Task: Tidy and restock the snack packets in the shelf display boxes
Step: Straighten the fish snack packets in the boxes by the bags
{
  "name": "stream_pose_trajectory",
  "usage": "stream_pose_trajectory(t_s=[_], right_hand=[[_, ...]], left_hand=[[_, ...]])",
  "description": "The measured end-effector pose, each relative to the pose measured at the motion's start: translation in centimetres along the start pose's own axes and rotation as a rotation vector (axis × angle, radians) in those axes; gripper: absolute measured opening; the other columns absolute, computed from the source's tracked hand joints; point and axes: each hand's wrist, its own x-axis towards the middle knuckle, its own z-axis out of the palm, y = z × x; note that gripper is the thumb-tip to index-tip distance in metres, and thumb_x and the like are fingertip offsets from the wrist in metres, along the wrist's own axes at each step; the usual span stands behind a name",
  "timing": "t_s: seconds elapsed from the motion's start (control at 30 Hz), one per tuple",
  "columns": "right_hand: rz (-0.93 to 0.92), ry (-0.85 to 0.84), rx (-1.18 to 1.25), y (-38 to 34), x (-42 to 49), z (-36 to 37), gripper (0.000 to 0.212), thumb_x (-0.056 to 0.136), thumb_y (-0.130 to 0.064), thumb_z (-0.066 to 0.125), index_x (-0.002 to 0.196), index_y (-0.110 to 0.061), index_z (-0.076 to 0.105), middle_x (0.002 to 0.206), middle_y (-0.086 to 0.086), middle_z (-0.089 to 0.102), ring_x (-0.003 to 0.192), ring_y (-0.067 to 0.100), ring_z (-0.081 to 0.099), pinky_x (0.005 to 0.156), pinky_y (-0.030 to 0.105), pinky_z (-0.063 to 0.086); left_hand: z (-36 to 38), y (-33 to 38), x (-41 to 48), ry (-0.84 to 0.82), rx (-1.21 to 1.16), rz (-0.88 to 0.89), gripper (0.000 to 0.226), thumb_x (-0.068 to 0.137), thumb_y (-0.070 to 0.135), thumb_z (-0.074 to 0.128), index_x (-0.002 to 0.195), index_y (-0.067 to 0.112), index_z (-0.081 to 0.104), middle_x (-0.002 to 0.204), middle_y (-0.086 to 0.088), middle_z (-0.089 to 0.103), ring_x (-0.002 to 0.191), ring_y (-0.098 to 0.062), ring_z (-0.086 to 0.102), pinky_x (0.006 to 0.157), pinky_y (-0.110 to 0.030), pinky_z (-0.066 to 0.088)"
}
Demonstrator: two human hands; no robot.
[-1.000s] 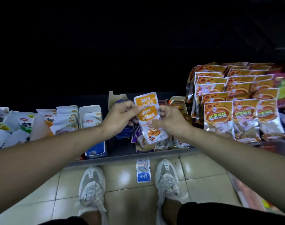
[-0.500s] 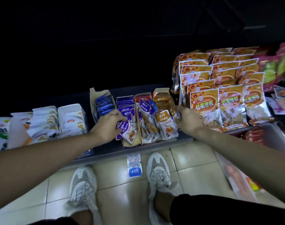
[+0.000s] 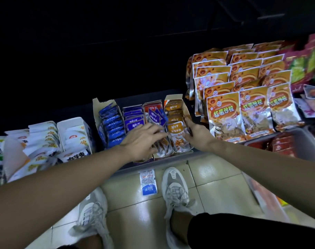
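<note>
The left hand [image 3: 142, 142] is open: its fingers are spread and nearly straight, and they lie flat across the fronts of the snack packets standing in the middle boxes. The right hand [image 3: 195, 134] is also open, with straight fingers laid against the outer right wall of the orange display box [image 3: 172, 99]. The front orange packet [image 3: 176, 135] stands upright in that box, between the two hands, with further orange packets filed behind it. Just to the left is the red display box [image 3: 153, 106], which holds several purple packets [image 3: 154, 115] tilted at uneven angles. Next to the left is the purple display box [image 3: 133, 121], then the blue display box [image 3: 97, 106], each with its packets in a row. Well to the left stand white boxes [image 3: 74, 123] of white packets. To the right of the orange box, large foil bags [image 3: 223, 114] with orange labels stand in overlapping rows. All the boxes sit on the low shelf [image 3: 124, 168]. On the tiled floor [image 3: 216, 173] below its front edge, one loose blue-and-white packet [image 3: 148, 182] lies flat between the left shoe [image 3: 93, 214] and the right shoe [image 3: 174, 186].
</note>
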Motion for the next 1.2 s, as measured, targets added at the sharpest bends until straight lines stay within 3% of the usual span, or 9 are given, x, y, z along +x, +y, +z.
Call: stream_pose_trajectory(t_s=[0.1,0.23,0.47,0.57,0.67,0.8,0.93,1.1,1.2], right_hand=[[-0.024,0.011,0.037,0.5,-0.4,0.2,0.079,0.098,-0.025,0.058,0.158,-0.023,0.006,0.12,0.013,0.047,0.101,0.029,0.056,0.089,0.038,0.05],[-0.067,0.2,0.122,0.5,-1.1,0.5,0.088,0.09,-0.025,0.071,0.157,-0.021,0.014,0.128,0.009,0.05,0.114,0.024,0.055,0.092,0.032,0.047],[-0.273,0.215,0.222,-0.7,-1.9,0.7,0.083,0.071,-0.061,0.075,0.142,-0.026,0.05,0.129,-0.002,0.048,0.118,0.017,0.051,0.1,0.037,0.048],[-0.237,0.198,0.326,-1.0,-1.5,1.4,0.055,0.072,-0.051,0.08,0.116,-0.019,0.07,0.121,-0.001,0.051,0.114,0.017,0.051,0.097,0.032,0.046],[-0.111,0.304,0.356,-1.3,-1.4,1.4,0.022,0.085,-0.031,0.075,0.088,-0.01,0.07,0.09,0.001,0.061,0.079,0.018,0.06,0.068,0.034,0.05],[-0.03,0.381,0.18,-0.5,-1.6,1.2,0.029,0.095,-0.034,0.062,0.077,-0.013,0.056,0.059,-0.006,0.053,0.052,0.01,0.052,0.048,0.027,0.035],[0.037,0.26,0.064,-0.8,-1.6,1.6,0.033,0.098,-0.039,0.055,0.083,-0.009,0.055,0.069,0.008,0.06,0.062,0.027,0.059,0.055,0.037,0.05],[0.192,0.039,0.067,-0.5,-0.9,1.7,0.033,0.098,-0.039,0.051,0.085,-0.011,0.061,0.076,0.008,0.061,0.069,0.025,0.061,0.06,0.034,0.05],[0.13,0.136,0.107,0.0,-0.9,1.7,0.036,0.097,-0.038,0.054,0.075,-0.01,0.058,0.063,0.004,0.057,0.057,0.022,0.057,0.052,0.034,0.046]], left_hand=[[0.9,0.6,0.9,0.03,0.017,0.033,0.044,0.092,0.037,0.068,0.134,0.029,0.059,0.126,0.004,0.062,0.114,-0.017,0.046,0.094,-0.036,0.049],[1.8,-1.1,-0.1,0.146,-0.047,0.133,0.018,0.085,0.032,0.074,0.102,0.027,0.076,0.096,0.009,0.071,0.093,-0.017,0.052,0.069,-0.039,0.057],[-2.3,-1.4,1.1,0.404,-0.361,-0.073,0.012,0.09,0.032,0.069,0.097,0.024,0.075,0.091,0.016,0.066,0.095,-0.012,0.051,0.082,-0.034,0.046],[-2.5,0.1,2.5,0.44,-0.477,-0.152,0.009,0.09,0.03,0.072,0.095,0.024,0.075,0.087,0.02,0.062,0.088,-0.014,0.055,0.079,-0.04,0.049],[-1.6,0.9,3.1,0.423,-0.635,-0.185,0.02,0.089,0.022,0.074,0.109,0.019,0.073,0.1,0.01,0.067,0.091,-0.011,0.061,0.081,-0.033,0.056],[0.7,0.1,2.3,0.309,-0.335,-0.204,0.036,0.089,0.028,0.073,0.124,0.02,0.064,0.116,0.003,0.067,0.11,-0.017,0.057,0.097,-0.036,0.048],[2.8,0.3,1.8,0.078,-0.068,-0.055,0.039,0.095,0.045,0.057,0.132,0.032,0.059,0.13,0.011,0.061,0.121,-0.016,0.045,0.1,-0.037,0.032],[3.1,1.6,2.8,0.119,-0.062,-0.193,0.028,0.094,0.047,0.059,0.118,0.035,0.065,0.12,0.013,0.064,0.11,-0.015,0.043,0.092,-0.035,0.024],[3.5,1.1,2.6,0.16,-0.091,-0.134,0.022,0.094,0.046,0.06,0.109,0.034,0.072,0.109,0.015,0.066,0.102,-0.012,0.043,0.085,-0.033,0.026]])
